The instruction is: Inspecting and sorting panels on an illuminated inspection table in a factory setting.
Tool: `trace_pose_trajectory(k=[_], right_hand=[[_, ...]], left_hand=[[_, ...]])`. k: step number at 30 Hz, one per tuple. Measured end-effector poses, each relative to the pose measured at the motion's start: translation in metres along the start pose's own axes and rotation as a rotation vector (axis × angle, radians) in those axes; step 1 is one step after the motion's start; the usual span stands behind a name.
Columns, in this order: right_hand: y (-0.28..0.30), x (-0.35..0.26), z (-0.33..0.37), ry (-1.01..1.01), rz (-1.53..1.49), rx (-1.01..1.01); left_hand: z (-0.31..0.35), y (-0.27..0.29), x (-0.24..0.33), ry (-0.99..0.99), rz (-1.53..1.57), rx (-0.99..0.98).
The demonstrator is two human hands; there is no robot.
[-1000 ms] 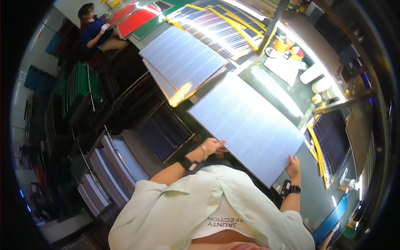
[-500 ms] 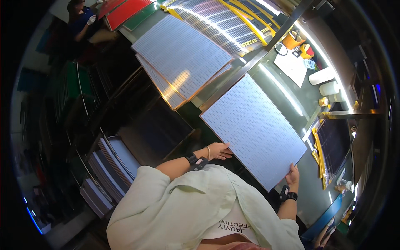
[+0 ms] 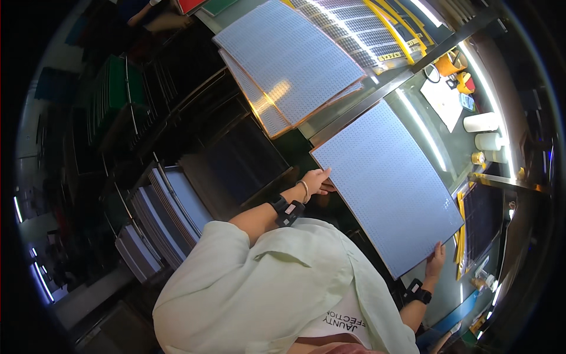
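Note:
A large pale blue-white panel (image 3: 386,192), covered in rows of tiny dots, lies at a slant across the near edge of the bench. My left hand (image 3: 317,181) grips its left edge, close to the far left corner, with some fingers underneath. At the near right edge, my right hand (image 3: 435,261) pinches the panel, thumb on top and its other fingers partly hidden below. Beyond the left hand, similar dotted panels (image 3: 289,65) with copper-coloured edges are stacked loosely askew.
A metal bar (image 3: 377,94) crosses between the stack and my panel. Yellow-edged dark film sheets (image 3: 354,29) lie at the back. White rolls (image 3: 480,122) and an orange container (image 3: 451,62) stand at the right. Racked panels (image 3: 168,206) sit left; another person's arm (image 3: 141,13) shows at upper left.
The view has turned, so the bench and panel appear further right. My left hand has slid along the panel's edge toward its far left corner. The right hand keeps its hold.

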State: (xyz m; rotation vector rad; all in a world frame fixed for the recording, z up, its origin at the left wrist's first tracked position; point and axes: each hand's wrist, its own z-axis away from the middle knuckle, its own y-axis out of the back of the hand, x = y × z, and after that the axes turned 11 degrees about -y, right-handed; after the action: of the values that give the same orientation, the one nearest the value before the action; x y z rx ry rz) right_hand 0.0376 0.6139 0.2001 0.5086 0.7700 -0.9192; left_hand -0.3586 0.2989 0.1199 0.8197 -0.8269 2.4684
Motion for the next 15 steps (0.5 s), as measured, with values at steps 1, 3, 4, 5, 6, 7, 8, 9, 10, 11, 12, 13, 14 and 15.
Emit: trace_pose_trajectory(k=[1,3,4,5,6,7,8,9,10,11,12,13,14,15], right_hand=[[0.012,-0.010,0.002,0.005,0.002,0.001],[0.032,-0.035,0.010,-0.121,0.466,0.147],[0.014,-0.055,0.020,-0.114,0.509,0.243],[-0.013,-0.076,0.035,-0.111,0.506,0.251],[-0.043,-0.098,0.049,0.058,0.230,0.199],[-0.062,-0.121,0.060,0.228,-0.045,0.145],[-0.066,-0.141,0.068,0.218,-0.053,0.149],[-0.070,-0.160,0.075,0.211,-0.061,0.147],[-0.073,-0.179,0.079,0.211,-0.043,0.076],[-0.079,-0.196,0.080,0.210,-0.025,-0.005],[-0.107,-0.214,0.090,0.257,-0.046,-0.001],[-0.136,-0.232,0.100,0.305,-0.065,0.003],[-0.146,-0.251,0.104,0.326,0.041,-0.051],[-0.154,-0.269,0.108,0.347,0.148,-0.104]], left_hand=[[0.001,0.001,0.006,-0.004,0.002,-0.003],[0.005,0.004,0.021,0.115,-0.806,-0.090],[0.016,0.000,0.026,0.110,-0.807,-0.089],[0.032,-0.008,0.032,-0.409,-1.126,0.008],[0.046,-0.018,0.043,-0.959,-1.398,0.116],[0.058,-0.032,0.061,-1.202,-1.358,-0.015],[0.068,-0.048,0.078,-1.441,-1.305,-0.148],[0.075,-0.066,0.087,-1.487,-1.285,-0.304],[0.083,-0.085,0.096,-1.568,-1.202,-0.395],[0.089,-0.100,0.100,-1.615,-1.208,-0.449],[0.098,-0.114,0.107,-1.610,-1.205,-0.519],[0.102,-0.124,0.112,-1.624,-1.219,-0.510],[0.105,-0.135,0.116,-1.678,-1.172,-0.461],[0.108,-0.143,0.119,-1.730,-1.123,-0.412]])
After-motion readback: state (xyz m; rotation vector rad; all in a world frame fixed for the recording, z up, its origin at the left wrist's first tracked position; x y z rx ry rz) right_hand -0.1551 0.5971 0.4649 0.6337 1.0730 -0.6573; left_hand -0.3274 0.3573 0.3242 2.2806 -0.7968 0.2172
